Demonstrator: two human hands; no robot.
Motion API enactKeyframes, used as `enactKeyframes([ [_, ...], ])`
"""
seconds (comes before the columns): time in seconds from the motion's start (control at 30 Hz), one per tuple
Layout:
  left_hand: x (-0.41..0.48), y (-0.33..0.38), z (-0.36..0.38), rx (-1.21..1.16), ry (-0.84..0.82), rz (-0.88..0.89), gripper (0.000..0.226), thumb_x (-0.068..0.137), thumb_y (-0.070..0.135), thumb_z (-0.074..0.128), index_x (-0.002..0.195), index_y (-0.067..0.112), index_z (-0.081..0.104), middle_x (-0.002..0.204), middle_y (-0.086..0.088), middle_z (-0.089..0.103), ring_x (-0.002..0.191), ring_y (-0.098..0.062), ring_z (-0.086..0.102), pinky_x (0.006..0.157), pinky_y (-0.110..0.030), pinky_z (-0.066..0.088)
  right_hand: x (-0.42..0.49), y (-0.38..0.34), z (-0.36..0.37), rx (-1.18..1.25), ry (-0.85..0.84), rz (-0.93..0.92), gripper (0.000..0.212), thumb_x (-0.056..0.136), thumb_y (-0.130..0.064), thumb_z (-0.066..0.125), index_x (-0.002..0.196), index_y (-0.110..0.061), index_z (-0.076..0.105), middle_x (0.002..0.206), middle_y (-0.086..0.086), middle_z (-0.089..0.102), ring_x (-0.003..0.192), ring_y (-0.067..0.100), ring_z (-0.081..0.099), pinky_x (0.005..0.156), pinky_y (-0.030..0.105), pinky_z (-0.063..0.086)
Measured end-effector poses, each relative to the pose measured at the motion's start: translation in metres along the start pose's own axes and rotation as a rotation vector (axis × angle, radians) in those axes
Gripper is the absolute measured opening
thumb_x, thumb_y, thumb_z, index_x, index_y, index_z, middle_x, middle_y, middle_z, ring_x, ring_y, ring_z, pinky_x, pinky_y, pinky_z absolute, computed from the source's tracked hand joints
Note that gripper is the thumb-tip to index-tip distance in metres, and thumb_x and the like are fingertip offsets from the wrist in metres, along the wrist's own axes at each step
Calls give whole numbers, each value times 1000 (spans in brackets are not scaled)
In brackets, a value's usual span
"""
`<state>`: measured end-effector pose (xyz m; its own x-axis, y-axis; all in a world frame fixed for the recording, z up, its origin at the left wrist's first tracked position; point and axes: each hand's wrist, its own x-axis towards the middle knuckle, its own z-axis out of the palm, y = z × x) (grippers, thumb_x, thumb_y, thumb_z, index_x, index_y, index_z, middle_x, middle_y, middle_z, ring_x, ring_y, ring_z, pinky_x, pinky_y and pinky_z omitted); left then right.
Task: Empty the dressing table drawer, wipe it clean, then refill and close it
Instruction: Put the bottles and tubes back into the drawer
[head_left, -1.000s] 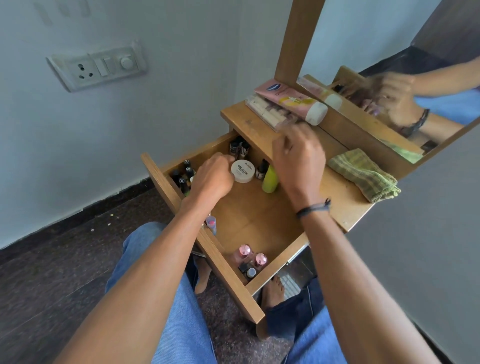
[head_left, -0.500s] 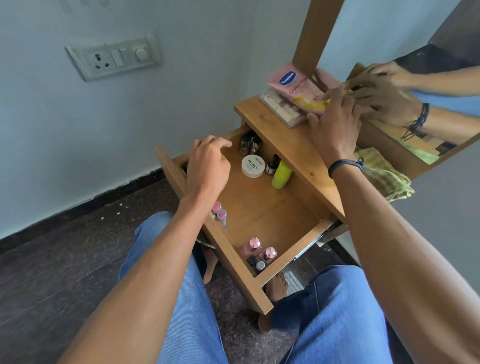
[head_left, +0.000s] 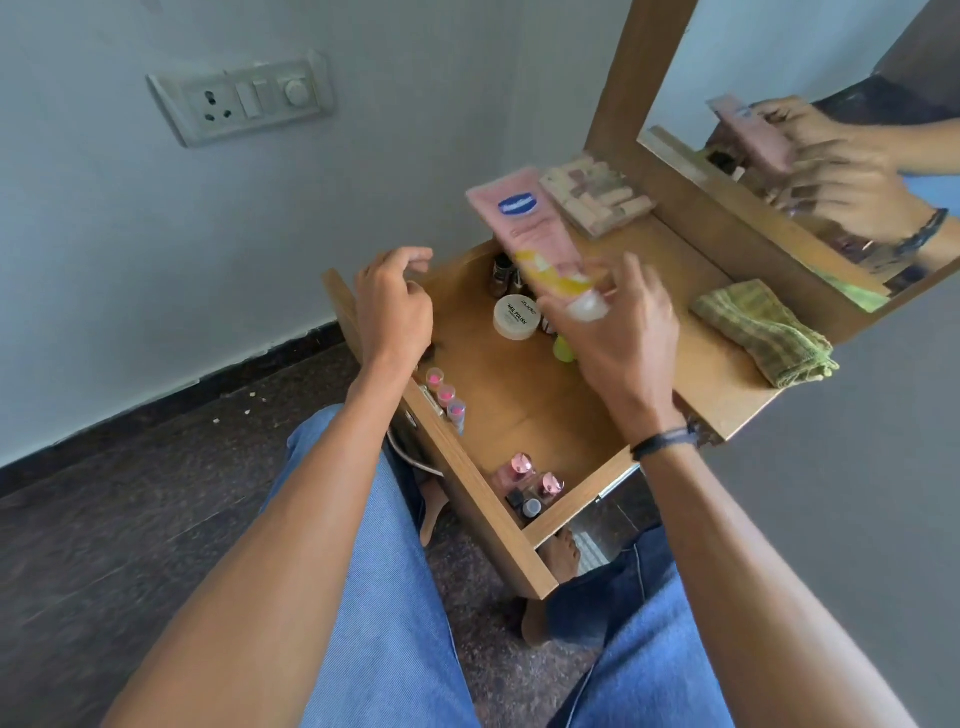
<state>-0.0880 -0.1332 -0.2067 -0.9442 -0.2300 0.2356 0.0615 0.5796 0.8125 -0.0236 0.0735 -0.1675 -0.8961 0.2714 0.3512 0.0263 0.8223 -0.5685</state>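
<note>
Bare forearms (head_left: 270, 545); black cord wristband (head_left: 665, 444) on right wrist; blue denim jeans (head_left: 384, 597); bare feet (head_left: 563, 553).

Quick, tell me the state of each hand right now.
Left hand: open, fingers loosely curled, holding nothing, over the drawer.
Right hand: grips the pink tube near its cap end.

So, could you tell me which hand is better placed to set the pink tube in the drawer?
Right, probably: the right hand grips the pink tube near its cap, above the open drawer, while the left hand hovers empty over its left side.
</note>
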Motion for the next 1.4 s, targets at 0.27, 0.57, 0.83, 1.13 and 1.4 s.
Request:
enactKeyframes([
  [0.27, -5, 0, 0, 39, -56, 30, 41, 88, -5, 48, 108, 21, 72, 98, 12, 65, 106, -19, 60, 82, -36, 55, -52, 14, 27, -179, -286, 2, 59, 82, -60, 72, 128, -27, 57, 116, -1, 57, 98, 16, 52, 70, 29, 44],
  [0.57, -9, 4, -1, 301, -239, 110, 36, 90, 0, 57, 107, 28, 72, 113, 11, 68, 107, -13, 47, 70, -29, 38, -58, 25, 38, -251, -516, 65, 59, 76, -63, 76, 121, -32, 53, 117, 0, 62, 97, 21, 61, 74, 35, 53],
  [0.83, -11, 9, -1, 406, -304, 128, 28, 91, 12, 68, 112, 31, 71, 125, 6, 64, 117, -16, 52, 73, -29, 40, -56, 24, 43, -247, -575, 45, 62, 76, -68, 75, 120, -34, 49, 117, 0, 63, 95, 20, 62, 76, 39, 58],
  [1.13, -14, 10, -1, 398, -276, 124, 26, 91, 13, 69, 111, 30, 72, 122, 6, 65, 116, -14, 52, 71, -27, 38, -58, 28, 43, -199, -602, 37, 63, 73, -73, 73, 118, -38, 46, 121, -6, 59, 97, 18, 62, 76, 43, 59],
  [1.4, -15, 12, -3, 394, -268, 119, 26, 92, 12, 68, 111, 28, 72, 121, 6, 67, 115, -14, 50, 71, -27, 38, -57, 32, 44, -160, -581, 40, 64, 74, -69, 76, 121, -38, 47, 125, -7, 56, 101, 16, 62, 76, 42, 60],
])
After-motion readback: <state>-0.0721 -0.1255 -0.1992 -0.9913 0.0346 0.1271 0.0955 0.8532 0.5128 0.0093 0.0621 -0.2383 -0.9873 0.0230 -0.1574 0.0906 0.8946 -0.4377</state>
